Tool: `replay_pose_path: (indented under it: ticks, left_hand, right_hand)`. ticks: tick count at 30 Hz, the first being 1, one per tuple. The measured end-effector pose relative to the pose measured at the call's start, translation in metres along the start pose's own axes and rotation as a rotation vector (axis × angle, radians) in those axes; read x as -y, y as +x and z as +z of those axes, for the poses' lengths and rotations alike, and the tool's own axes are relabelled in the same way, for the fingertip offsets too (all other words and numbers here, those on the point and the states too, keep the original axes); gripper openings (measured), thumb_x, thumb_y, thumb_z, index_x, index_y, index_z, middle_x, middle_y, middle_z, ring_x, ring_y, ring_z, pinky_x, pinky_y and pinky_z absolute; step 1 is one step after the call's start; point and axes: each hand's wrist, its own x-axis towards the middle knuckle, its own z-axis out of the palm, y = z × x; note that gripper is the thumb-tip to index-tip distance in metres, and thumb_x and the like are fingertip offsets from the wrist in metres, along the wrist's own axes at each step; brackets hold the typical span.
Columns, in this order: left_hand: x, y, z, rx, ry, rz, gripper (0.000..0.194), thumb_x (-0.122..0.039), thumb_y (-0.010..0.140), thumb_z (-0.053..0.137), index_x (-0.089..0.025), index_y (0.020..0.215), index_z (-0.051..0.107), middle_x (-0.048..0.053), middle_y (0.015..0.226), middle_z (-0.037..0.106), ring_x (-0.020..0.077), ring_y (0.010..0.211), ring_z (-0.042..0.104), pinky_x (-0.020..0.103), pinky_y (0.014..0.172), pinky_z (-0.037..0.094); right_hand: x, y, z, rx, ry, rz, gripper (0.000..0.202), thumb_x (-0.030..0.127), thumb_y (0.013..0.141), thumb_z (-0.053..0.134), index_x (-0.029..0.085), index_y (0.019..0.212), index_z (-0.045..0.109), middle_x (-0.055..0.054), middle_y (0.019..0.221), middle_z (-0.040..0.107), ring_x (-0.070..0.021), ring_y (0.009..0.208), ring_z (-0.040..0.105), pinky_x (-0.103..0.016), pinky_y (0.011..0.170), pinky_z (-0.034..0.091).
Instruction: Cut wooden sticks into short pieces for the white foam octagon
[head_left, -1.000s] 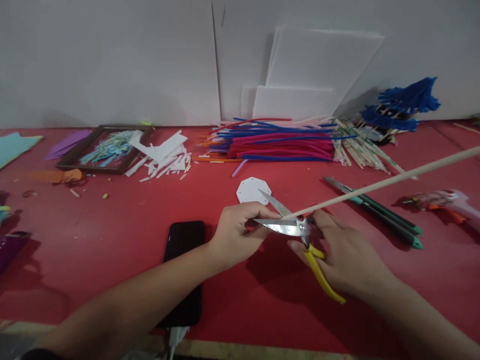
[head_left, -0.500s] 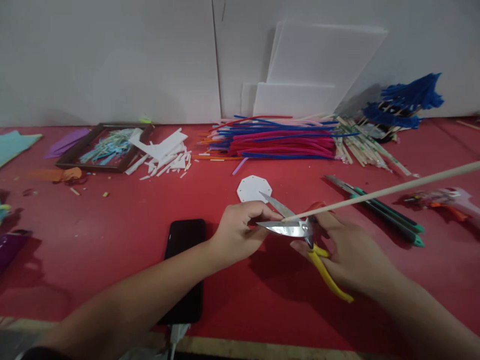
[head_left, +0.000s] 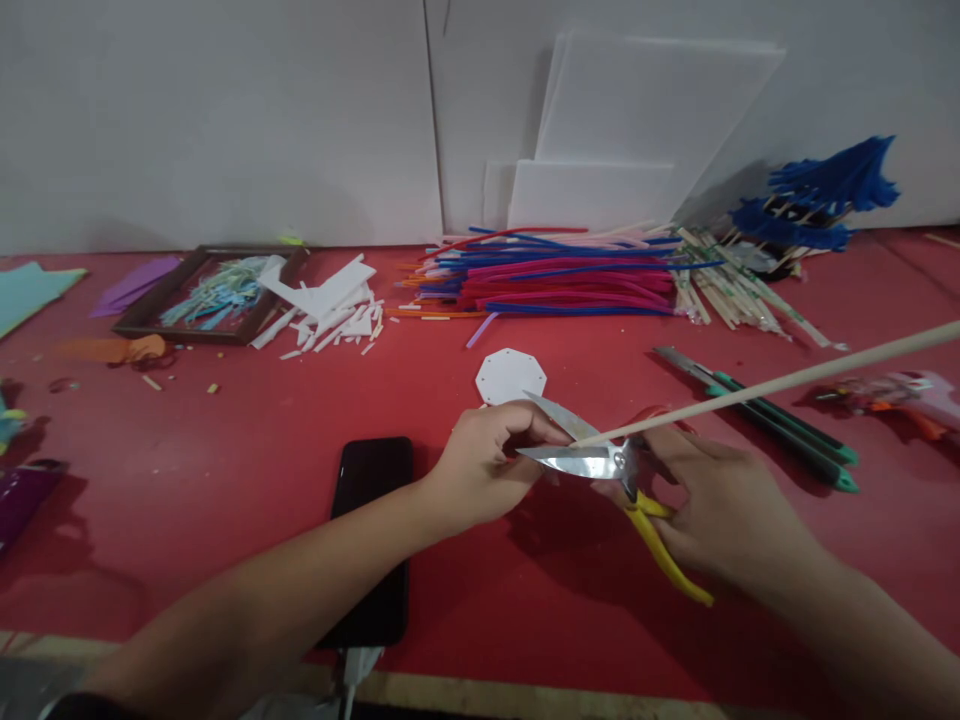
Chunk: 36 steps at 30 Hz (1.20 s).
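Note:
My left hand (head_left: 484, 460) is closed in a pinch at the near end of a long pale wooden stick (head_left: 780, 383), which slants up to the right edge. My right hand (head_left: 720, 490) is wrapped round the yellow handles of the scissors (head_left: 671, 550). The scissor blades are spread, with the stick's end lying between them beside my left fingertips. Whether the stick's tip goes further into my left fingers is hidden. Just behind the blades, a white octagonal piece (head_left: 510, 375) with small holes lies on the red table (head_left: 247, 450).
A black phone (head_left: 371, 590) lies under my left forearm. Cutters (head_left: 787, 430) lie at the right. Pipe cleaners (head_left: 570, 285), wrapped sticks (head_left: 724, 285), white scraps (head_left: 330, 300) and a brown frame (head_left: 139, 325) line the back. White boards (head_left: 660, 100) lean on the wall.
The scissors and my right hand have shifted slightly right. The blades look a little closer together, and the stick remains between them.

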Motion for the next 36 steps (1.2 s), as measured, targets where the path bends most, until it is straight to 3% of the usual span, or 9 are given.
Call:
replay_pose_path:
  ticks: [3,7,9,14,17,25,36]
  left_hand:
    - [0.002,0.000,0.000,0.003,-0.087,-0.052,0.017,-0.003,0.067,0.062,-0.016,0.075,0.069,0.002,0.081,0.073,0.0111,0.073,0.069,0.017,0.059,0.052]
    - [0.004,0.000,-0.001,0.055,-0.193,-0.178,0.005,-0.018,0.073,0.070,-0.015,0.077,0.070,0.005,0.081,0.072,0.0103,0.059,0.065,0.018,0.049,0.051]
    - [0.004,0.000,-0.001,0.085,-0.200,-0.195,0.011,-0.025,0.076,0.071,-0.015,0.080,0.072,0.006,0.083,0.072,0.0098,0.056,0.064,0.019,0.049,0.051]
    - [0.003,0.000,-0.002,0.077,-0.136,-0.168,0.023,-0.039,0.078,0.074,-0.015,0.075,0.073,0.007,0.080,0.073,0.0148,0.071,0.069,0.021,0.058,0.053]
    - [0.004,0.001,-0.002,0.090,-0.193,-0.203,0.028,-0.043,0.075,0.075,-0.015,0.075,0.073,0.006,0.076,0.072,0.0139,0.065,0.068,0.022,0.058,0.053]
    - [-0.005,0.004,-0.006,0.152,-0.151,-0.223,0.012,-0.024,0.076,0.070,-0.014,0.073,0.073,0.006,0.074,0.074,0.0127,0.070,0.067,0.018,0.058,0.050]
    - [-0.004,0.003,-0.005,0.178,-0.118,-0.208,0.012,-0.025,0.077,0.069,-0.014,0.074,0.072,0.008,0.076,0.075,0.0135,0.069,0.068,0.020,0.058,0.050]
  right_hand:
    - [-0.001,0.003,-0.001,-0.005,0.027,-0.008,0.030,0.052,0.082,0.052,0.025,0.072,0.041,0.000,0.059,0.055,-0.0157,0.049,0.049,-0.027,0.047,0.032]
    - [-0.004,0.004,-0.001,-0.003,0.035,-0.038,0.034,0.056,0.086,0.051,0.025,0.073,0.043,-0.002,0.063,0.057,-0.0162,0.051,0.050,-0.027,0.048,0.035]
    - [-0.005,0.004,-0.001,-0.023,0.023,-0.076,0.034,0.057,0.086,0.051,0.025,0.075,0.044,-0.003,0.065,0.058,-0.0172,0.054,0.052,-0.028,0.050,0.036]
    - [-0.006,0.002,-0.002,-0.039,-0.009,-0.112,0.033,0.056,0.086,0.052,0.024,0.077,0.047,-0.003,0.067,0.058,-0.0175,0.055,0.052,-0.029,0.052,0.037]
    - [-0.006,0.002,-0.002,-0.032,-0.030,-0.119,0.032,0.055,0.088,0.050,0.024,0.080,0.049,-0.003,0.065,0.056,-0.0180,0.055,0.052,-0.031,0.053,0.038]
    - [-0.006,0.001,0.000,-0.067,-0.044,-0.139,0.029,0.053,0.089,0.046,0.024,0.083,0.047,0.000,0.060,0.050,-0.0197,0.055,0.052,-0.032,0.051,0.037]
    - [-0.002,0.006,-0.007,-0.009,0.014,-0.142,0.025,0.041,0.085,0.047,0.027,0.070,0.033,-0.005,0.066,0.048,-0.0241,0.064,0.052,-0.037,0.055,0.036]
